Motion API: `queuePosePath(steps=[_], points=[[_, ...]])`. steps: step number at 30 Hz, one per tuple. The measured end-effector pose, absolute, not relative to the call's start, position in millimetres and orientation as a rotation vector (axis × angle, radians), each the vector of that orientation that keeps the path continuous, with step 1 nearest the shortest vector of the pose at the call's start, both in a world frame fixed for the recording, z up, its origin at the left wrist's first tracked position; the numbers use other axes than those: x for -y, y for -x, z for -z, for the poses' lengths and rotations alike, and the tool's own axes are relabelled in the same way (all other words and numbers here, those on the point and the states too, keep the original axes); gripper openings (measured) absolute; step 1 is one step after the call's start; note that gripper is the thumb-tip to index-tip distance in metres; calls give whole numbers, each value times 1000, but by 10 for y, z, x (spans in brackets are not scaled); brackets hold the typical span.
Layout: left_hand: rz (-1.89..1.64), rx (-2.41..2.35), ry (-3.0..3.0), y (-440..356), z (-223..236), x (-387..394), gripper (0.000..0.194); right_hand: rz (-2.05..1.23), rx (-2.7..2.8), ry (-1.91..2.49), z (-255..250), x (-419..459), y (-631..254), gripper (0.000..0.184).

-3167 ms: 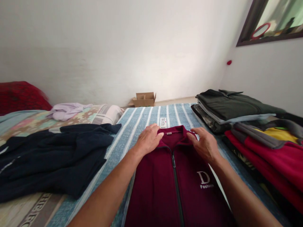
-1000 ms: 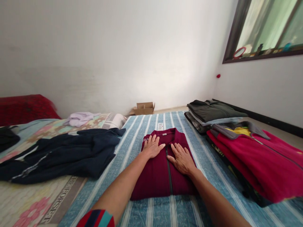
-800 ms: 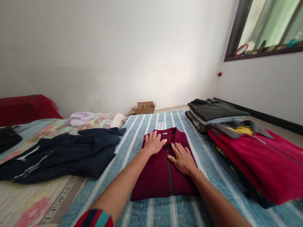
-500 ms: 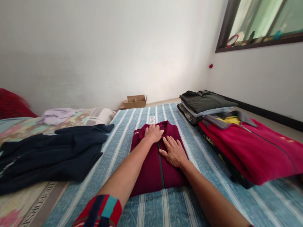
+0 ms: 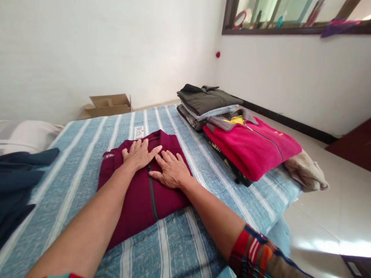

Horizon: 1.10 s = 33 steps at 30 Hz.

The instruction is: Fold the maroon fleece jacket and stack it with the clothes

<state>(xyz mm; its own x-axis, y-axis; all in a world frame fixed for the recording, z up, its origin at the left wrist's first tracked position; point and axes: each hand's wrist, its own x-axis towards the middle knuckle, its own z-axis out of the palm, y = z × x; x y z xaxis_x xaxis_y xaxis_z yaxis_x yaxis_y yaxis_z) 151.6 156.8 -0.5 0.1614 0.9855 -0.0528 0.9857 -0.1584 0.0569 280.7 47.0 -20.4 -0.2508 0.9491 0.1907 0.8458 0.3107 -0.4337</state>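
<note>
Head view swung right — folded maroon zip jacket [image 5: 166, 199] now lower left | left hand [image 5: 139, 156], right hand [image 5: 171, 170] flat either side of zipper [image 5: 151, 189] | fingers spread — no pinching

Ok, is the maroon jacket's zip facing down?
No, the zip of the maroon jacket runs along its upper face, between the left hand and the right hand.
</note>
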Motion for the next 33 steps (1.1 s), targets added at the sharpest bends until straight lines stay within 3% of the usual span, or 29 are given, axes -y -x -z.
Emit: queuePosePath(steps=[19,25,33], points=[[47,-1985,-2395,-1591,-60,-1532,79,-325,2168,1616,193,-495,-2817,71],[-150,-2014,-2498,-1572,-139,-1345,75,-330,2158,1613,197,-495,-2822,70],[-182,-2183,-2236,-1529,74,-1258,84,-326,2152,1603,224,-488,-2816,70]])
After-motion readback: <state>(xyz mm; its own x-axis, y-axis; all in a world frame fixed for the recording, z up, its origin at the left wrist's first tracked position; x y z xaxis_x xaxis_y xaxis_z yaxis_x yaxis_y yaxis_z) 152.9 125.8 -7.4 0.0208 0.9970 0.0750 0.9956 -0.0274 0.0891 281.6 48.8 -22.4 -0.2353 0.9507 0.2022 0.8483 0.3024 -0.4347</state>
